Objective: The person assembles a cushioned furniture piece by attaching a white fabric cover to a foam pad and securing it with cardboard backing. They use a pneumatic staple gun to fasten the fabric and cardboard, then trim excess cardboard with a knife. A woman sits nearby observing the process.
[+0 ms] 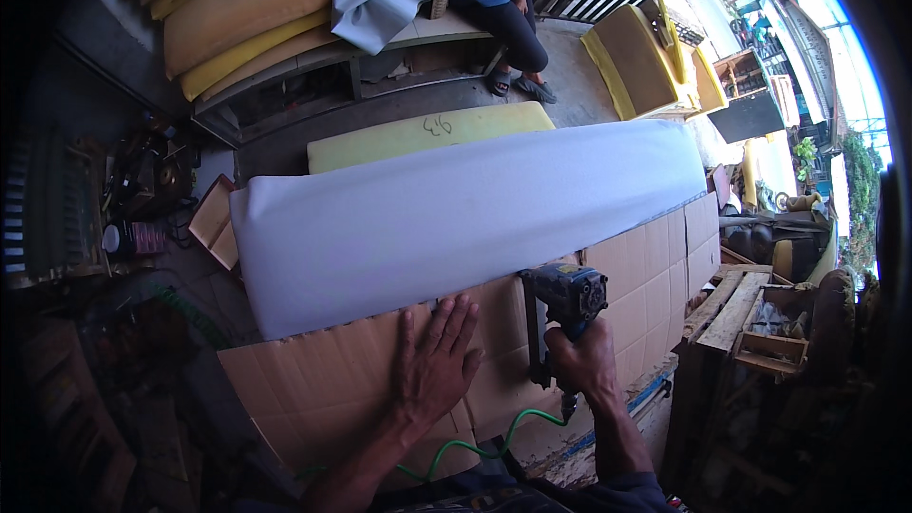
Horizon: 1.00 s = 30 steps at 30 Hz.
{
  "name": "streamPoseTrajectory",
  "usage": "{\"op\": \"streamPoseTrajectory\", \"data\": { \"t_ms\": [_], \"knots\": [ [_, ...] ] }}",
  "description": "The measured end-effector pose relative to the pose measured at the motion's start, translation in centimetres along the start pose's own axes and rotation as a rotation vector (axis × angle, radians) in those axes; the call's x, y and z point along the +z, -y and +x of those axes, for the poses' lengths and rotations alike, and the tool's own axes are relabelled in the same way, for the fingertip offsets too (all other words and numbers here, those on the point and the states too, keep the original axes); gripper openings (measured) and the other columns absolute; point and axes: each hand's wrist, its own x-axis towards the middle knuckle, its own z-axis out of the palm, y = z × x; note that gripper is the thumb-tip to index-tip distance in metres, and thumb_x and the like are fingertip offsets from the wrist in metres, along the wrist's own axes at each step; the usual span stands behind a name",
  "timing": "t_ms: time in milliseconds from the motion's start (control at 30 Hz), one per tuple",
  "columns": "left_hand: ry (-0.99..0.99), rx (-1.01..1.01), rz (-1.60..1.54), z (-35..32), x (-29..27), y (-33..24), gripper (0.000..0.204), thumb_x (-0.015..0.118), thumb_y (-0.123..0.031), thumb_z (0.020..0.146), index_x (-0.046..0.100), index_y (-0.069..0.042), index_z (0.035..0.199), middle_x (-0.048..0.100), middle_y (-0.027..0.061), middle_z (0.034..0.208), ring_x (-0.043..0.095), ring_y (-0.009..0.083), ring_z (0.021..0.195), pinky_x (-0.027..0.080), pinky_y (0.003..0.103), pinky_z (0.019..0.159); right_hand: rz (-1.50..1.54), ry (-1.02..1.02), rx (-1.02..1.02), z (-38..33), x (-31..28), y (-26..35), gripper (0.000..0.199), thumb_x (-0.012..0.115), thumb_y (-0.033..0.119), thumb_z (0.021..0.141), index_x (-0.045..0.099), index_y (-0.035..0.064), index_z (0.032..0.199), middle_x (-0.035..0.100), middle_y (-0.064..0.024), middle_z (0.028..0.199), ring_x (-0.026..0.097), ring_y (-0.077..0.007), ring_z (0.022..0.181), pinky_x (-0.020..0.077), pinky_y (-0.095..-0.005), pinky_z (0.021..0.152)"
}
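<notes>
Two hands work at one panel in the head view; the left hand (432,361) lies flat with fingers spread wide on the cardboard backing (332,389), fingertips just short of the white fabric (456,218) edge; the right hand (584,361) grips the handle of a pneumatic staple gun (565,299), its nose at that edge, just right of the left fingertips; a green air hose (484,446) trails below the wrists; beyond the fabric lies a yellow foam slab (427,133); a seated person (499,0) is farther off.

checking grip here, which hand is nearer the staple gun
Right. The right hand grips the staple gun; the left hand lies flat on the cardboard beside it.
</notes>
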Motion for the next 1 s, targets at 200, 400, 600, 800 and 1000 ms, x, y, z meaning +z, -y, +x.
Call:
{"op": "streamPoseTrajectory", "data": {
  "t_ms": [200,400,600,800,1000],
  "knots": [
    [0.011,-0.049,-0.019,-0.7,-0.1,0.3,0.066,0.055,-0.049,0.102,0.046,-0.014,0.158,0.037,0.0047,0.167,0.027,0.0224,0.157,0.015,0.064,0.126,-0.09,0.011,0.125,-0.5,0.5,0.9,0.022,0.061,0.014,0.086,0.069,-0.0066,0.089,0.069,-0.0124,0.062,0.07,-0.0196,0.054,0.0552,-0.0355,0.05],
    [-0.011,-0.061,-0.025,-1.2,-0.5,0.9,0.066,0.056,-0.048,0.101,0.046,-0.016,0.158,0.038,0.0041,0.166,0.027,0.0261,0.157,0.018,0.06,0.126,-0.03,0.025,0.055,-1.6,2.5,1.6,0.02,0.061,0.012,0.083,0.067,-0.005,0.089,0.065,-0.0089,0.063,0.066,-0.0173,0.055,0.0539,-0.0359,0.05],
    [-0.029,-0.079,-0.018,-1.5,-0.5,1.1,0.065,0.054,-0.05,0.102,0.046,-0.017,0.158,0.039,0.0025,0.166,0.026,0.0264,0.157,0.018,0.059,0.126,-0.074,0.061,0.173,-2.0,2.9,2.1,0.026,0.06,0.01,0.083,0.068,-0.0069,0.101,0.066,-0.0098,0.065,0.069,-0.0192,0.056,0.0561,-0.0371,0.052],
    [0.029,-0.072,0.051,-1.6,-0.7,1.2,0.065,0.049,-0.053,0.104,0.042,-0.021,0.161,0.031,-0.0001,0.171,0.02,0.0233,0.16,0.011,0.055,0.128,-0.088,0.07,0.003,-2.8,4.6,1.4,0.03,0.058,0.007,0.083,0.067,-0.0067,0.108,0.067,-0.0118,0.071,0.07,-0.0186,0.058,0.0565,-0.0365,0.051],
    [0.023,-0.093,0.073,-2.4,-0.7,1.6,0.065,0.045,-0.055,0.105,0.042,-0.023,0.161,0.028,-0.0007,0.172,0.016,0.0235,0.161,0.01,0.055,0.128,-0.08,0.005,0.016,-3.2,5.2,2.1,0.036,0.058,0.009,0.081,0.067,-0.0052,0.113,0.066,-0.0098,0.072,0.064,-0.0157,0.055,0.0515,-0.035,0.05]
  ]
}}
